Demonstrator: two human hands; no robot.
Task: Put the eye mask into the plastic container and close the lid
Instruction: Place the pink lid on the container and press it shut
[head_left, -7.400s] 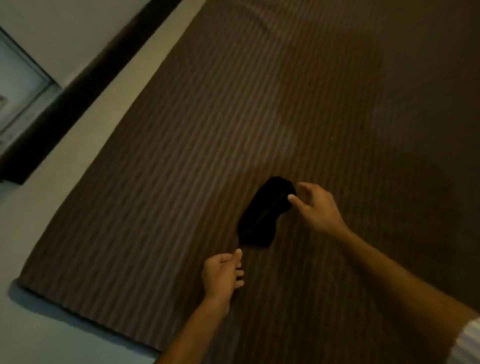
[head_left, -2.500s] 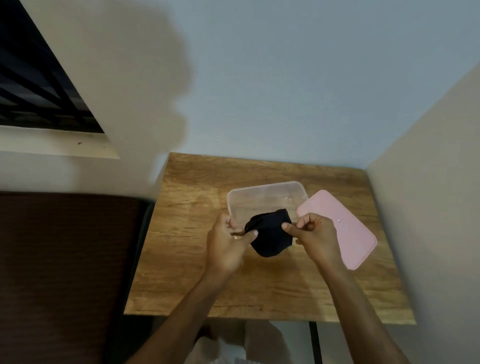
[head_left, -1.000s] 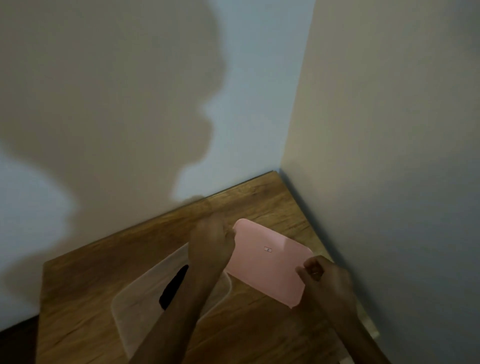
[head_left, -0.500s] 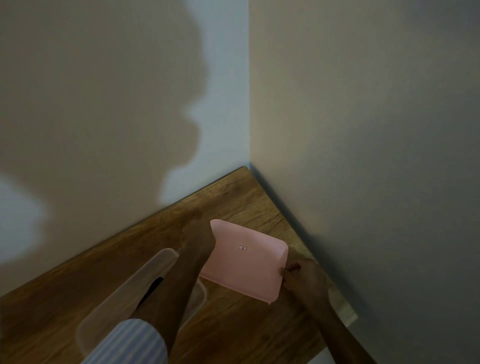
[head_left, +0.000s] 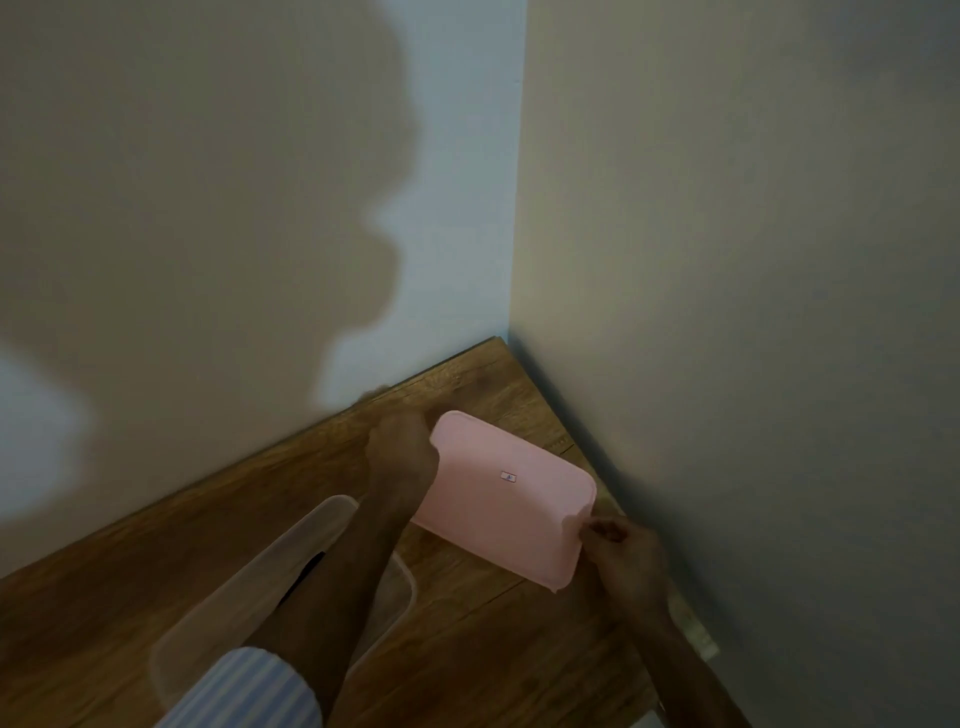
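The pink lid (head_left: 506, 499) is held a little above the wooden table, tilted, near the room corner. My left hand (head_left: 402, 454) grips its far left end and my right hand (head_left: 626, 553) pinches its near right corner. The clear plastic container (head_left: 249, 597) stands open on the table at the lower left, under my left forearm. Inside it, only a sliver of the black eye mask (head_left: 306, 574) shows beside the arm.
The wooden table (head_left: 130, 582) fits into a corner. A wall (head_left: 208, 260) runs along its far side and another wall (head_left: 753, 312) along its right edge. The table's near right corner lies by my right wrist.
The eye mask went from both hands into the container. Both hands then took hold of the pink lid and have lifted it slightly off the table.
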